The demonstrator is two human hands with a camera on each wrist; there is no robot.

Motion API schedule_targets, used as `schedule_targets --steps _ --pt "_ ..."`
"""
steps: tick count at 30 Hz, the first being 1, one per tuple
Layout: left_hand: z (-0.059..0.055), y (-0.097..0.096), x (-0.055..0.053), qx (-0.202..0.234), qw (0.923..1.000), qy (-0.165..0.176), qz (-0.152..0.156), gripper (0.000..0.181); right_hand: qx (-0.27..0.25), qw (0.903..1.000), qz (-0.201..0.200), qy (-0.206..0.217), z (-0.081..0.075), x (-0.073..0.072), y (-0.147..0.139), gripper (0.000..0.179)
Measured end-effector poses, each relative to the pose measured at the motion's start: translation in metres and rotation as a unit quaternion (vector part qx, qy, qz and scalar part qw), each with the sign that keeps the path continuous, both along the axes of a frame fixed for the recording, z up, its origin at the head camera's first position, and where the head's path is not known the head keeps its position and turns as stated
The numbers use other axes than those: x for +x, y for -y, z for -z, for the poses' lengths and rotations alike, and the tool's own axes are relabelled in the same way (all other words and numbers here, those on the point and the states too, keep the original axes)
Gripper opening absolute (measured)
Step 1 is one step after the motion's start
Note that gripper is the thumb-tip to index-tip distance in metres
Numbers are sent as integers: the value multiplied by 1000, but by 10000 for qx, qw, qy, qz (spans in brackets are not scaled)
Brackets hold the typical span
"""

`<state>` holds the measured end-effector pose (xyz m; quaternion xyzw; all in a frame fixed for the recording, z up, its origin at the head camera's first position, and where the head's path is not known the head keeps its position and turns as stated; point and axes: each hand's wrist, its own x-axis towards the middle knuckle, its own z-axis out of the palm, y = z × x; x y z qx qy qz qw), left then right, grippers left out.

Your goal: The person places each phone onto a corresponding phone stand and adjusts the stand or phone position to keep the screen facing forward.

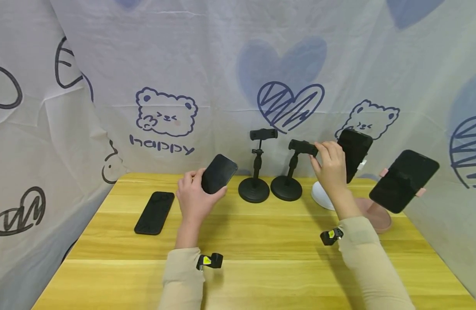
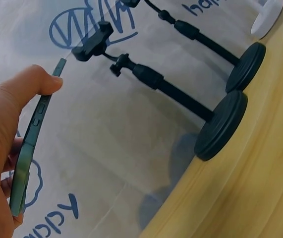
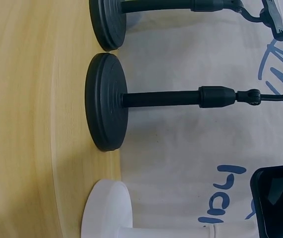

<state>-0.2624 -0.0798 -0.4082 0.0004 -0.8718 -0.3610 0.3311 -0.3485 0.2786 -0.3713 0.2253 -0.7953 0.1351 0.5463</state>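
My left hand (image 1: pixel 194 196) holds a dark smartphone (image 1: pixel 219 174) above the table, fingers on one side and thumb on the other. In the left wrist view the phone (image 2: pixel 31 136) is seen edge-on, its greenish side with buttons showing. With its fingertips my right hand (image 1: pixel 331 165) pinches one end of the clamp (image 1: pixel 300 147) on a black phone stand (image 1: pixel 286 189), which stands on its round base. Left of it is a like black stand (image 1: pixel 253 190), its clamp holding no phone. The right wrist view shows the gripped stand's pole (image 3: pixel 166 98); only bits of fingers appear at the edge.
Another dark phone (image 1: pixel 154 213) lies flat on the wooden table (image 1: pixel 261 275) at the left. At the right, a white stand (image 1: pixel 321 196) and a pink stand (image 1: pixel 381 217) each bear a phone. A printed cloth (image 1: pixel 222 86) hangs right behind the table.
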Motion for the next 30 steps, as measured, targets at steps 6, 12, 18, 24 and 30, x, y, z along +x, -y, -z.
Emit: schedule_targets --steps 6,12,18,24,30 --pt "-1 -8 -1 558 9980 11 312 69 -3 10000 -7 12 0 -1 0 32" --pt "-6 -17 1 1170 9899 66 803 68 -7 10000 -9 -45 -1 0 1 32" --pt "-10 -27 3 1863 9742 128 1269 68 -61 10000 -41 -28 -1 0 2 32" --pt "-10 -32 3 2377 9573 270 1625 63 -140 9999 -19 30 0 0 2 32" --pt "-12 -38 4 2673 9449 445 1834 63 -176 9998 -16 48 1 1 3 32"
